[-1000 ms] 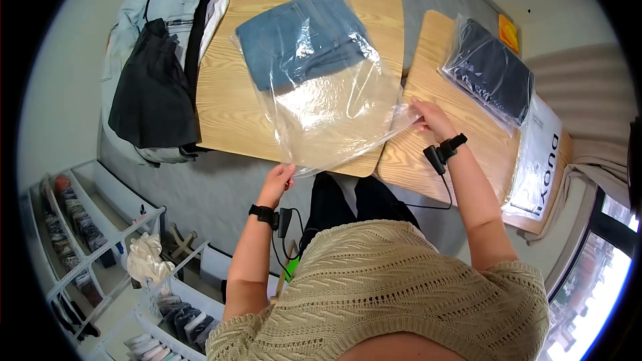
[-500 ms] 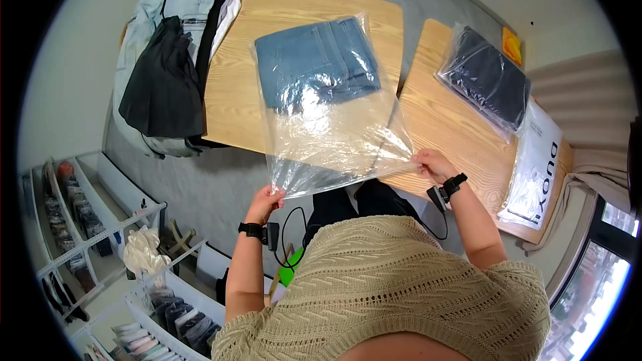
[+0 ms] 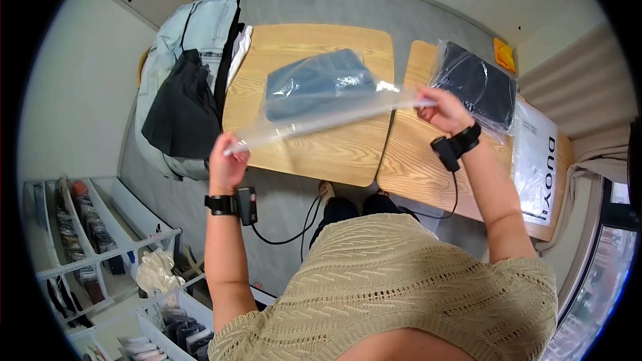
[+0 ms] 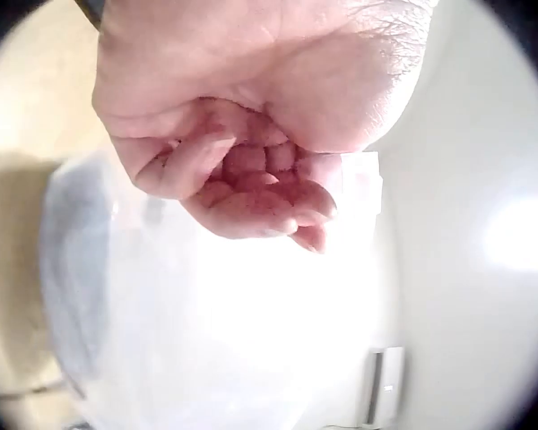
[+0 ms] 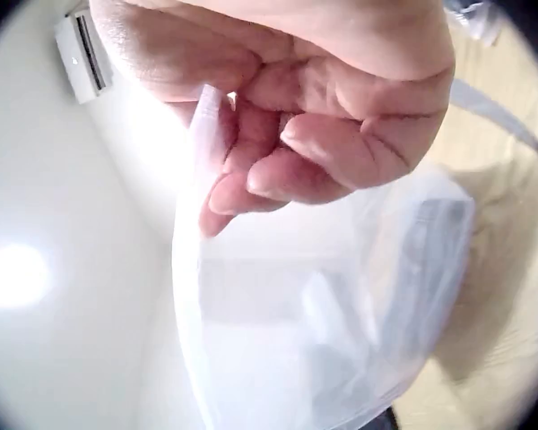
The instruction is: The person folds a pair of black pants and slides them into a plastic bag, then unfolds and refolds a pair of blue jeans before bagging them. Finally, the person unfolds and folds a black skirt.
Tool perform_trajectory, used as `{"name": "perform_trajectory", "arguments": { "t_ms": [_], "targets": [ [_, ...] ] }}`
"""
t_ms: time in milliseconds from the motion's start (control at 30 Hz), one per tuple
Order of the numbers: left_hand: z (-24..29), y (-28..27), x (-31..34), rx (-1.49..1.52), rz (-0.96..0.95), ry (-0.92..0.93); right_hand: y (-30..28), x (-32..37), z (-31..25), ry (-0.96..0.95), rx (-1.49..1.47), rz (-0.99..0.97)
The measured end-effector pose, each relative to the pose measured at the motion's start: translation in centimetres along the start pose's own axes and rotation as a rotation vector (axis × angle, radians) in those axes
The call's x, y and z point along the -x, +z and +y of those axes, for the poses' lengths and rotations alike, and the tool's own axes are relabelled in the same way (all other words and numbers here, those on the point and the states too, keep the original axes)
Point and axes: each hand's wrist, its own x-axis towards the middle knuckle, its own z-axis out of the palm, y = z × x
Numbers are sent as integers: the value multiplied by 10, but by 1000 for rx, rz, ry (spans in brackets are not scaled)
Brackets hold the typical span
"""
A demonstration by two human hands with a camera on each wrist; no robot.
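A clear plastic bag (image 3: pixel 328 117) is stretched between both hands by its open edge, which forms a whitish band sloping up to the right in the head view. Folded blue jeans (image 3: pixel 319 85) lie inside the bag's far end, over the wooden table (image 3: pixel 307 170). My left hand (image 3: pixel 229 164) pinches one corner of the edge between thumb and curled fingers. At the other corner, my right hand (image 3: pixel 447 113) grips the plastic, its fingers bent. The right wrist view shows the edge running out past the thumb, with the jeans (image 5: pixel 421 269) bluish through the film.
Dark folded clothing in clear plastic (image 3: pixel 476 87) lies on the right-hand table, beside a white printed bag (image 3: pixel 535 160). Denim and a black garment (image 3: pixel 184 110) are piled left of the main table. Shelving with packed items (image 3: pixel 100 254) stands at lower left.
Both hands have raised the bag's open edge away from the body; the left hand moved left and up, the right hand up. The head view has tilted, showing more floor beyond the tables.
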Motion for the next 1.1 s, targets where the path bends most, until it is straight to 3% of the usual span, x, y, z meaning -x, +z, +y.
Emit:
{"name": "perform_trajectory", "arguments": {
  "t_ms": [67, 100, 133, 267, 333, 400, 533, 667, 833, 867, 900, 933, 967, 1000, 1100],
  "targets": [
    [44, 41, 10, 36, -47, 114, 41, 21, -43, -86, -92, -1],
    [61, 55, 15, 29, -132, 176, 50, 28, -61, -145, -89, -74],
    [78, 73, 23, 73, -95, 192, 63, 36, -77, -184, -84, -178],
    [127, 117, 43, 35, -292, 355, 108, 71, -118, -457, 42, -189],
    [139, 120, 37, -8, -370, 355, 114, 70, -128, -480, 50, -203],
    [145, 122, 23, 31, -287, 233, 112, 61, -135, -376, -20, -148],
    [134, 106, -25, 124, -265, 65, 96, 32, -129, -275, -60, -55],
    [138, 123, -47, 104, -132, 188, 96, 23, -138, -331, -45, -23],
    [144, 118, -57, 76, -393, 316, 100, 27, -136, -458, -18, -122],
    [137, 115, -56, 80, -384, 312, 98, 29, -130, -481, -1, -122],
    [127, 112, -53, 107, -205, 304, 93, 30, -117, -507, 34, -107],
    [118, 105, -51, 136, -25, 296, 88, 31, -104, -469, 13, -26],
    [104, 81, -53, 20, -198, 294, 81, 32, -88, -425, 4, 63],
    [88, 55, -58, -43, -221, 244, 71, 30, -70, -379, -6, 151],
    [23, -16, -57, -355, -97, 113, -5, 17, -2, -170, 195, 96]
  ]
}}
